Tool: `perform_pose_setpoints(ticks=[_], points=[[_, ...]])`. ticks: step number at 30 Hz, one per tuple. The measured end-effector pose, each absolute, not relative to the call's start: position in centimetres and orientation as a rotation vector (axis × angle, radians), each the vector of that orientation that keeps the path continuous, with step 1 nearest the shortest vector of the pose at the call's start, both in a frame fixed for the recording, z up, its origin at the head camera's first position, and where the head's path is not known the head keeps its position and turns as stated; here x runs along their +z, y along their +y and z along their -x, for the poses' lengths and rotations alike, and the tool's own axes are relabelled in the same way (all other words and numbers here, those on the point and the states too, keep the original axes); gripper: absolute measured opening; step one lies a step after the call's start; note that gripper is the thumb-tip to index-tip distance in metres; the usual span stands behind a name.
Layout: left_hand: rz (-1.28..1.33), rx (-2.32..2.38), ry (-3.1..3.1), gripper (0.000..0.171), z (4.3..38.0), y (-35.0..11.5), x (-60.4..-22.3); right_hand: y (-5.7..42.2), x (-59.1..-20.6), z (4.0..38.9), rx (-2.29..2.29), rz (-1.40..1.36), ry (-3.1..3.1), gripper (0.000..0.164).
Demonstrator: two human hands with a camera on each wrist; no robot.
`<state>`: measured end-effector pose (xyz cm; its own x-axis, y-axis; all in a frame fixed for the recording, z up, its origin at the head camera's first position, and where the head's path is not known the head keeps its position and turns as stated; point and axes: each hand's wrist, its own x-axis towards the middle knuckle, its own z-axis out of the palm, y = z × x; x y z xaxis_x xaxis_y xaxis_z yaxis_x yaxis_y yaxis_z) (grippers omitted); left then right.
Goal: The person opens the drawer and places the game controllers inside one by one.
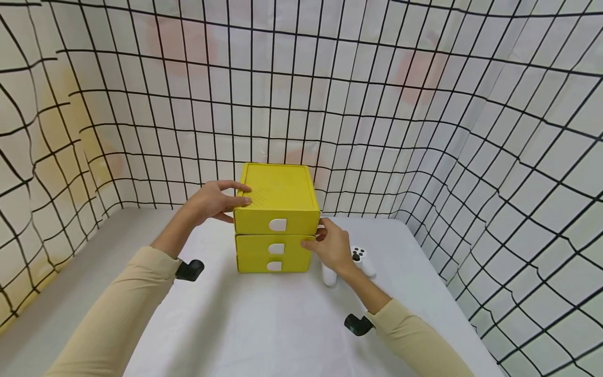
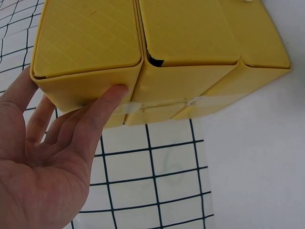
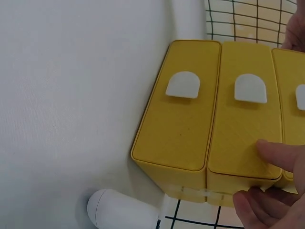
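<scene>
A yellow three-drawer box (image 1: 278,188) with white half-round pull tabs stands on the white table. My left hand (image 1: 210,201) holds its upper left edge, some fingertips on the top and others against the side. In the left wrist view, one finger of this hand (image 2: 52,157) presses the side of the top unit. At the right side, my right hand (image 1: 335,245) grips the box's edge. Its thumb lies on the middle drawer's front (image 3: 243,119), while the other fingers bend against the side wall. All the drawers look closed.
A white game controller (image 1: 363,264) lies on the table (image 1: 278,324) just right of the box, partly hidden by my right hand; one of its grips (image 3: 121,210) shows in the right wrist view. Black wire mesh (image 1: 292,89) encloses the back and both sides.
</scene>
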<state>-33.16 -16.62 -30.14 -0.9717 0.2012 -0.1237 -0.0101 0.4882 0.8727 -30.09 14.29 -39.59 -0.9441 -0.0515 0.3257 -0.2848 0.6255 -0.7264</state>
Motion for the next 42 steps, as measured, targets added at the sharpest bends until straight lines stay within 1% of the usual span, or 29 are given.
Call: perform_pose_setpoints(ticks=[9, 18, 23, 28, 33, 36, 42], points=[[-0.154, 1.482, 2.525, 0.055, 33.0, -16.5, -30.1, 14.2, -40.0, 30.5, 1.189, -0.269, -2.531, 0.051], [-0.153, 1.482, 2.527, 0.055, 33.0, -16.7, -30.1, 14.0, -40.0, 30.5, 1.171, -0.288, -2.539, 0.050], [-0.164, 1.496, 2.513, 0.056, 33.1, -16.6, -30.2, 14.1, -39.2, 30.1, 1.104, -0.301, -2.607, 0.051], [-0.172, 1.494, 2.515, 0.056, 33.2, -16.7, -30.2, 14.4, -37.2, 29.4, 1.007, -0.313, -2.777, 0.050], [-0.176, 1.492, 2.522, 0.056, 33.2, -16.7, -30.2, 14.7, -35.8, 28.5, 0.854, -0.294, -2.973, 0.040], [-0.164, 1.497, 2.514, 0.054, 33.2, -16.6, -30.2, 14.6, -36.1, 28.1, 0.773, -0.327, -3.056, 0.029], [-0.175, 1.508, 2.500, 0.056, 33.1, -16.8, -30.1, 13.4, -37.4, 28.0, 0.814, -0.468, -3.104, 0.019]])
